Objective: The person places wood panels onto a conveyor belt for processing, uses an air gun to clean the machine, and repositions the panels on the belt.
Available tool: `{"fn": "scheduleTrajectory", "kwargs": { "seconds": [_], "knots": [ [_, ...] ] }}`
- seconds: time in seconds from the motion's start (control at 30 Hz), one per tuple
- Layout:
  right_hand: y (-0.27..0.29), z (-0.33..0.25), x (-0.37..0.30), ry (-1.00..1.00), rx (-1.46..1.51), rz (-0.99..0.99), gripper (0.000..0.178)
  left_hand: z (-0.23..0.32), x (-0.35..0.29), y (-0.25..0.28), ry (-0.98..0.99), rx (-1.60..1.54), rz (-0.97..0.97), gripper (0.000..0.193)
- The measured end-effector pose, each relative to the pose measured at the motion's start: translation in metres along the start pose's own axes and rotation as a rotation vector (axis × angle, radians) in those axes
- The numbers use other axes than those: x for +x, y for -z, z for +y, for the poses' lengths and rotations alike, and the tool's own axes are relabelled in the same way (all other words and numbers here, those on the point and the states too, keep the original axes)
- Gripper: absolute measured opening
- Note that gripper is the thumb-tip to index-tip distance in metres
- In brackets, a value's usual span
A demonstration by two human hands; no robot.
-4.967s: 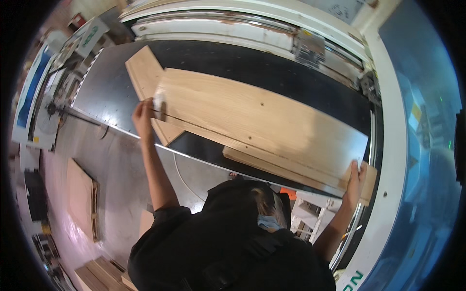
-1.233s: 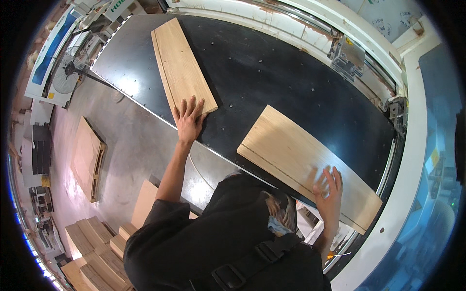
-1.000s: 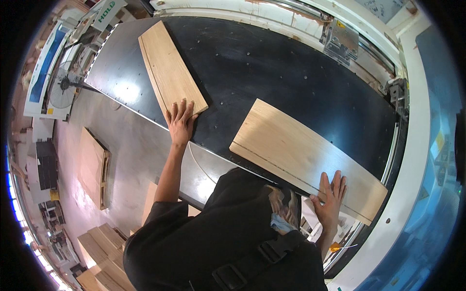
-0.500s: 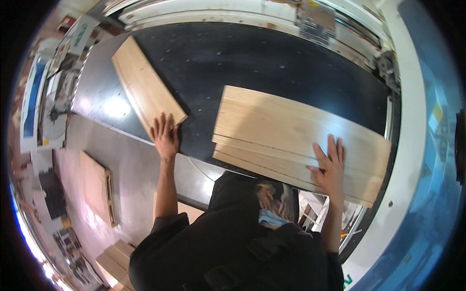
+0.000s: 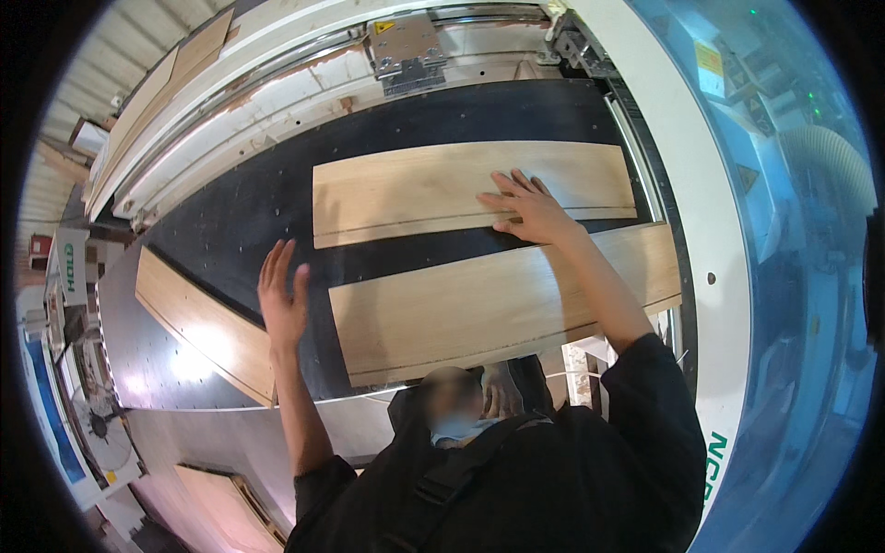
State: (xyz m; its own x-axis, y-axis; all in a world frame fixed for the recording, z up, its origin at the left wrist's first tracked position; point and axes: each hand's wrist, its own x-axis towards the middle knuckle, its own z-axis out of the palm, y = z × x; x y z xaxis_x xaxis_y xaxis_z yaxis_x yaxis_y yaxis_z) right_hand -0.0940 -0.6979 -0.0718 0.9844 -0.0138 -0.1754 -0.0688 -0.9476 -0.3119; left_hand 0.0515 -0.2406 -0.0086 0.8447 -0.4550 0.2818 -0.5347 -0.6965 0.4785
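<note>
Three pale wooden boards with a groove along one long edge lie on a black machine table [image 5: 230, 207]. My right hand [image 5: 530, 210] rests fingers spread on the far board [image 5: 396, 194], near its grooved front edge. Closer to me, the near board [image 5: 442, 318] lies roughly parallel to it, a dark gap between the two, with my right forearm crossing above. My left hand [image 5: 284, 300] is empty, fingers stretched upward, beside the inner end of the slanted left board [image 5: 198, 323]. Whether it touches that board I cannot tell.
A white machine beam with a metal carriage [image 5: 406, 51] spans the far side. At the right stands a white frame [image 5: 705, 230] with a blue translucent cover [image 5: 793, 304]. Below the table at left lies a stacked wooden panel [image 5: 226, 498].
The far board has slid away from the near board, with my right hand moving along on it. My left hand has come off the left board's surface. The view has turned toward the right.
</note>
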Motion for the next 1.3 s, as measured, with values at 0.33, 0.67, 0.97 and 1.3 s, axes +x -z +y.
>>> {"fn": "scheduleTrajectory", "kwargs": {
  "seconds": [0.33,0.67,0.97,1.3],
  "knots": [
    [0.021,0.075,0.070,-0.071,-0.211,0.059,0.068,-0.030,0.136,-0.129,-0.231,0.255,-0.310,0.060],
    [0.039,0.164,0.106,-0.322,-0.192,0.302,0.062,0.019,0.167,-0.218,-0.096,0.235,-0.166,0.046],
    [0.051,0.211,0.099,-0.408,-0.161,0.339,0.060,0.041,0.199,-0.249,-0.179,0.061,-0.112,0.045],
    [0.019,0.218,0.103,-0.787,-0.087,0.446,0.095,0.049,0.200,-0.248,-0.071,0.039,0.036,0.074]
  ]
}}
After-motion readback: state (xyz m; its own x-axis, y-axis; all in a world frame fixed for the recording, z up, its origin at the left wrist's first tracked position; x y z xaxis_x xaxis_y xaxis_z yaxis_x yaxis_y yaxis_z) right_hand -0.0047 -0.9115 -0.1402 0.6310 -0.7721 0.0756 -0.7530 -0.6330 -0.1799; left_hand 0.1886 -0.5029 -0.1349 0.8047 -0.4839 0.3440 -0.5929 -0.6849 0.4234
